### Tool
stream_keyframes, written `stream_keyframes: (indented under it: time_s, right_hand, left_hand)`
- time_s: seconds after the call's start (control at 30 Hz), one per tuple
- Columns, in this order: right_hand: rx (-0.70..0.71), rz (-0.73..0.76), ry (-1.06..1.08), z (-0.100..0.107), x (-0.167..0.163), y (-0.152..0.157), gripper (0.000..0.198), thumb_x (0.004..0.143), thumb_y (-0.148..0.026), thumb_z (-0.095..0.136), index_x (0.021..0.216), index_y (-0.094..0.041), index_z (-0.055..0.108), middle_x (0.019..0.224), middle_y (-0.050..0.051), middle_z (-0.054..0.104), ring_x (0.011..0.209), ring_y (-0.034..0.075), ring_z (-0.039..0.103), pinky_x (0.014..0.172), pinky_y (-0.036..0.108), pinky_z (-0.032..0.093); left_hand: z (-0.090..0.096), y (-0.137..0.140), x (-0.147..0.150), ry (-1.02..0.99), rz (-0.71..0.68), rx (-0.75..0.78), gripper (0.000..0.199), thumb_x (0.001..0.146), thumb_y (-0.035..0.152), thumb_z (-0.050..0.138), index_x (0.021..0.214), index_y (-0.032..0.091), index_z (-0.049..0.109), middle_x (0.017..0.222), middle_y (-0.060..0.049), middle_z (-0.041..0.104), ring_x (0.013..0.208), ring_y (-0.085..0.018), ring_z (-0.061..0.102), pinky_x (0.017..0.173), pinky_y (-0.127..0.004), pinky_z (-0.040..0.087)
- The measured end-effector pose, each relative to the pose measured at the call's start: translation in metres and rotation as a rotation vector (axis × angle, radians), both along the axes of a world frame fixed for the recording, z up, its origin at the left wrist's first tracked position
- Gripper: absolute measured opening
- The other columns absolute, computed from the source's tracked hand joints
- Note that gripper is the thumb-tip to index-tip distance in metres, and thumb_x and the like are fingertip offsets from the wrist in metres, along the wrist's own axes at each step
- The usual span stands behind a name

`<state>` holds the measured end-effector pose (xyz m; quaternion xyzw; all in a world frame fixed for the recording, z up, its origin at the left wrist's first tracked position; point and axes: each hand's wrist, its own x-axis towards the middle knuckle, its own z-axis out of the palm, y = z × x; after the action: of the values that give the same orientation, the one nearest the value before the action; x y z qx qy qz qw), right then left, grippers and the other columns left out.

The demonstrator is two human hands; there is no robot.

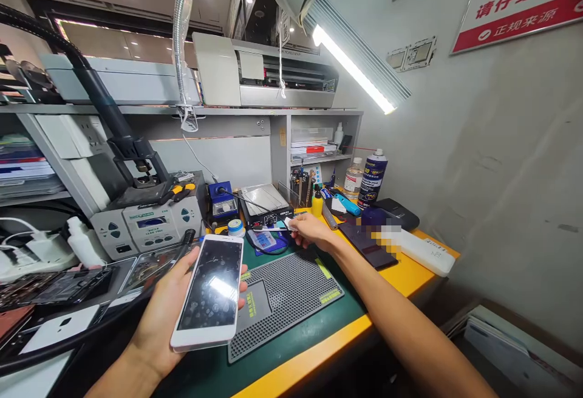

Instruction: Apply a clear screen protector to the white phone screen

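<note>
My left hand [168,307] holds a white-framed smartphone [212,285] from below, its fingers wrapped round the right edge. The phone's dark screen faces up, smudged with spots and reflecting the lamp. My right hand [310,229] reaches to the back of the mat, fingers pinched at a small white piece [288,223] in front of a bench device [266,203] with a metal top plate. Its exact kind is too small to tell. Beneath the hands lies a grey perforated mat [291,295]. Near my right fingertips are a blue packet [265,240] and a black cable.
A lit tube lamp [355,51] hangs overhead. At left stands a grey soldering station [155,228]. Toward the right are a yellow bottle [317,202], a spray can [373,178], a dark flat panel [364,243] and a white long box [423,251] by the table's edge.
</note>
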<state>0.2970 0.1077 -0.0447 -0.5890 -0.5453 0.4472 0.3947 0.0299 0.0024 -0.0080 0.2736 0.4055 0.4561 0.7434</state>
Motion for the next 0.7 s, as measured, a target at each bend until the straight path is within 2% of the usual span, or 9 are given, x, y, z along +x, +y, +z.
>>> stream_keyframes:
  time_s: [0.1, 0.23, 0.47, 0.7]
  right_hand:
    - [-0.023, 0.019, 0.020, 0.001, -0.001, -0.001, 0.027, 0.088, -0.026, 0.064, 0.066, -0.017, 0.053, 0.063, 0.002, 0.063, 0.043, 0.009, 0.054, 0.035, 0.018, 0.038]
    - [0.001, -0.001, 0.012, 0.000, 0.001, 0.001, 0.024, 0.091, -0.022, 0.060, 0.068, -0.015, 0.057, 0.069, 0.005, 0.067, 0.044, 0.008, 0.054, 0.035, 0.017, 0.038]
    - [0.021, -0.051, -0.071, -0.004, 0.002, 0.006, 0.038, 0.093, -0.025, 0.059, 0.057, -0.015, 0.056, 0.046, 0.000, 0.054, 0.037, 0.008, 0.046, 0.033, 0.018, 0.035]
    - [0.071, -0.115, -0.080, -0.004, -0.003, 0.009, 0.044, 0.099, -0.032, 0.051, 0.058, -0.016, 0.054, 0.046, 0.000, 0.055, 0.036, 0.007, 0.046, 0.033, 0.017, 0.034]
  left_hand:
    - [-0.004, 0.000, -0.002, -0.002, -0.016, 0.012, 0.048, 0.097, 0.038, 0.048, 0.128, 0.004, 0.061, 0.104, -0.025, 0.073, 0.074, -0.034, 0.074, 0.066, -0.051, 0.062]
    - [-0.006, 0.001, -0.002, 0.010, -0.030, 0.014, 0.050, 0.095, 0.041, 0.051, 0.125, 0.002, 0.062, 0.102, -0.026, 0.073, 0.070, -0.034, 0.074, 0.062, -0.049, 0.062]
    - [-0.008, 0.003, 0.000, -0.025, -0.002, 0.003, 0.048, 0.094, 0.042, 0.053, 0.120, 0.004, 0.065, 0.102, -0.024, 0.072, 0.073, -0.033, 0.073, 0.068, -0.051, 0.062]
    - [-0.013, 0.004, 0.000, -0.046, -0.061, -0.002, 0.058, 0.092, 0.048, 0.053, 0.125, 0.001, 0.062, 0.115, -0.029, 0.067, 0.081, -0.037, 0.071, 0.071, -0.052, 0.060]
